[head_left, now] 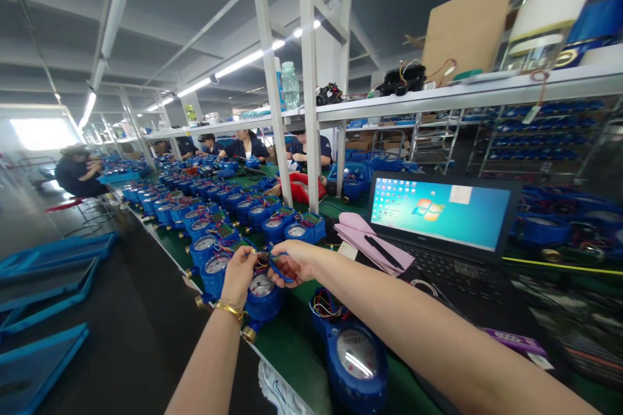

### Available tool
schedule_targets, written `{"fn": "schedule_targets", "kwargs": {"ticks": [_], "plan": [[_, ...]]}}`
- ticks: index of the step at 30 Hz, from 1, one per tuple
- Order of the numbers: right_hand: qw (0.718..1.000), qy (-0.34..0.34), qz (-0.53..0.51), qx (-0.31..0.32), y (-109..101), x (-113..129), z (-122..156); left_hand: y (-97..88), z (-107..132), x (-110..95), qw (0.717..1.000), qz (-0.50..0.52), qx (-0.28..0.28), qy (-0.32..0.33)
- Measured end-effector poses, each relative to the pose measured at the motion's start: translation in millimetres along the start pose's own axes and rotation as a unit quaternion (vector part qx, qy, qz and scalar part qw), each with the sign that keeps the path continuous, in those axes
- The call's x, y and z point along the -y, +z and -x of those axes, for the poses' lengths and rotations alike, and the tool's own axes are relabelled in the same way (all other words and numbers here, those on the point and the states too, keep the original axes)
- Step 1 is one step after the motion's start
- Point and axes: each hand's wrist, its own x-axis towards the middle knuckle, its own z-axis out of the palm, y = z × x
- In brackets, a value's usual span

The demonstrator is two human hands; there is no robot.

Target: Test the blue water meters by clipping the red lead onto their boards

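Both my hands meet over a blue water meter (pixel 263 292) with a round dial near the bench's front edge. My left hand (pixel 239 272), with a gold bracelet on the wrist, is closed on the meter's top where coloured wires show. My right hand (pixel 293 262) pinches a small blue part (pixel 277 269) just above the same meter. Another blue meter (pixel 353 353) with loose wires lies closer to me, under my right forearm.
Rows of blue meters (pixel 214 207) run along the green bench (pixel 292 343) to the far left. An open laptop (pixel 440 214) and a pink cloth (pixel 372 243) sit to the right. Other workers (pixel 243 146) sit beyond. Blue trays (pixel 48 272) lie on the floor at left.
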Motion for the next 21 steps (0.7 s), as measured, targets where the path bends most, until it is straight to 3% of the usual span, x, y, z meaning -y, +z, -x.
{"fn": "schedule_targets", "kwargs": {"ticks": [4, 10, 16, 21], "plan": [[0.999, 0.008, 0.003, -0.031, 5.1, 6.9, 15.4, -0.1, 0.0, -3.8, 1.000, 0.006, 0.003, -0.010], [0.991, -0.109, -0.006, -0.082, 1.4, -5.8, 65.7, -3.8, 1.7, -8.0, 0.998, -0.031, -0.039, -0.026], [0.958, -0.234, 0.014, -0.167, -30.0, -58.4, 132.7, -2.9, 6.1, -22.0, 0.998, -0.019, -0.061, -0.029], [0.914, -0.241, 0.084, -0.317, -68.9, -121.8, 188.0, 3.5, 9.4, -33.2, 0.994, 0.001, -0.095, -0.048]]}}
